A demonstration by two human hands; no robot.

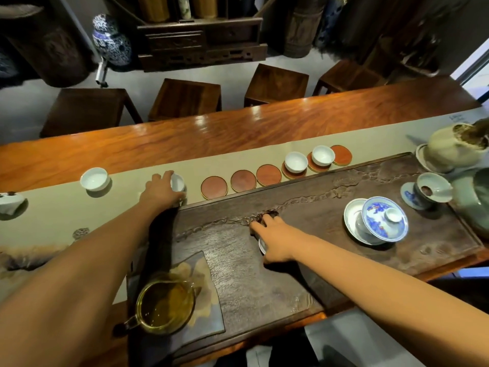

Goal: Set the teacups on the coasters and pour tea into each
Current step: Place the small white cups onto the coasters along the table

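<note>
Several round red coasters run along the beige runner; three bare ones [243, 180] lie in the middle and one [341, 154] at the far right end. White teacups stand on two coasters [295, 161] [322, 155]. My left hand [162, 190] is closed around a white teacup [177, 183] on the runner, left of the coasters. Another white teacup [94, 178] stands farther left. My right hand [272, 239] is over the dark tea tray, holding a white cup [262, 246] that is mostly hidden beneath it. A glass pitcher of amber tea [165, 304] sits on a cloth near me.
The dark carved tea tray [330, 205] carries a blue-and-white lidded gaiwan [381, 221] on its saucer. A strainer on a blue cup [431, 190] and a pale ceramic pot [455, 147] stand at the right. A small white piece [10, 203] sits at the far left. Wooden stools stand beyond the table.
</note>
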